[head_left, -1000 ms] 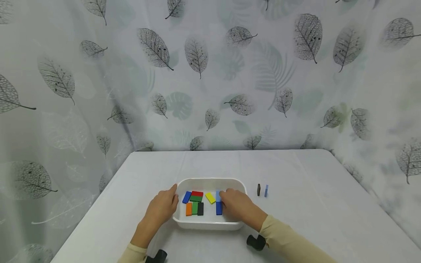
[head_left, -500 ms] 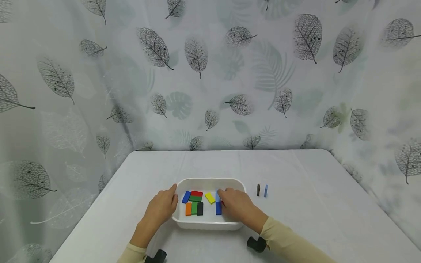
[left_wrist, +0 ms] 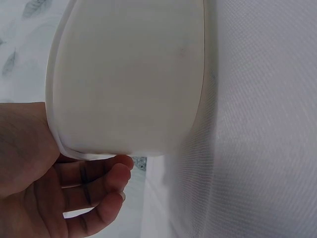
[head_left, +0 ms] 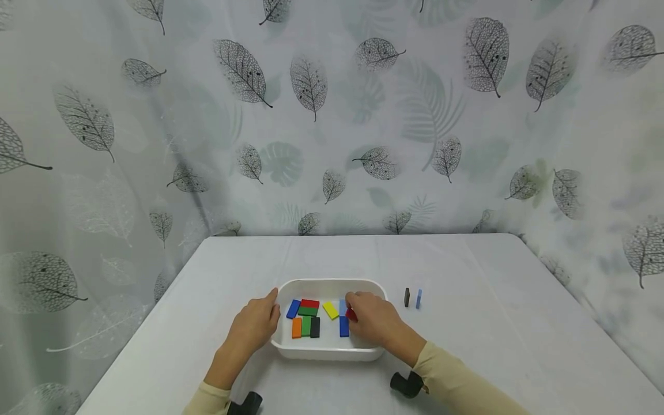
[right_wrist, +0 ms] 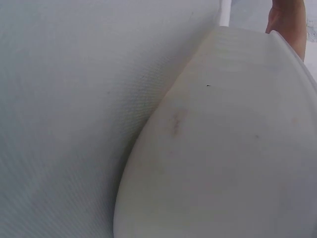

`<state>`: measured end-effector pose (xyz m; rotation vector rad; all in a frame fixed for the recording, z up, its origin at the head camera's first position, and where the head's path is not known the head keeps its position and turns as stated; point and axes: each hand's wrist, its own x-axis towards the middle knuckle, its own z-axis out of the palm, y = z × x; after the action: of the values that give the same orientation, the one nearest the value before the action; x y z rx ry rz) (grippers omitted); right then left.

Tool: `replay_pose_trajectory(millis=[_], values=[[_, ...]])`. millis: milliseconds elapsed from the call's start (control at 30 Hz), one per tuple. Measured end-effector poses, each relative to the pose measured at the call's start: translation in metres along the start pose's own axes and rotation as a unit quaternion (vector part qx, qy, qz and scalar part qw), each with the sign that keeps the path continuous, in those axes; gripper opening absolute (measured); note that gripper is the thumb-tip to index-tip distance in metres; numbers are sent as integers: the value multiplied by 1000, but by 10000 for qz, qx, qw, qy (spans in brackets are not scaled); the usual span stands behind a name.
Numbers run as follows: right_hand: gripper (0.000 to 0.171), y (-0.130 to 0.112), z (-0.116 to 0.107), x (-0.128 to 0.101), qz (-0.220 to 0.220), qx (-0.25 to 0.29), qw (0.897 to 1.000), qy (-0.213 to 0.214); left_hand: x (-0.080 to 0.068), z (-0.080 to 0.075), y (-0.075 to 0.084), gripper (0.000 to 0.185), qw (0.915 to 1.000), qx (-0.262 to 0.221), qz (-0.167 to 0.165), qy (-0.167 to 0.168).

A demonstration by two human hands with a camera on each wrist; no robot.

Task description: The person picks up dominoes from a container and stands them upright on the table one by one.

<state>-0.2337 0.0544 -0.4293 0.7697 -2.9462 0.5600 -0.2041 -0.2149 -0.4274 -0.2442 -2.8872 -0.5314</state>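
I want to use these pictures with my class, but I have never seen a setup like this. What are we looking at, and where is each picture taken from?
A person works with two bare hands. The wide picture comes from a camera on the head; the two close-ups come from cameras on the wrists and show mostly the white tray's outer wall. The tray sits on a table and holds flat coloured blocks. The left hand grips the tray's left rim. The right hand reaches inside and pinches a red block. Two small blocks stand on the table right of the tray.

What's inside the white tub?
Inside the white tub lie flat colored blocks: dark blue, red on green, orange, green, black and yellow. The right hand pinches a red block and hides whatever lies beneath it.
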Motion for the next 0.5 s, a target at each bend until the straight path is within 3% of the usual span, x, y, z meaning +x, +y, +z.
replay_pose_trajectory(millis=[500], values=[[24, 6, -6, -3, -397, 558, 9970, 356, 0, 0, 0, 43, 10000, 27, 18, -12]])
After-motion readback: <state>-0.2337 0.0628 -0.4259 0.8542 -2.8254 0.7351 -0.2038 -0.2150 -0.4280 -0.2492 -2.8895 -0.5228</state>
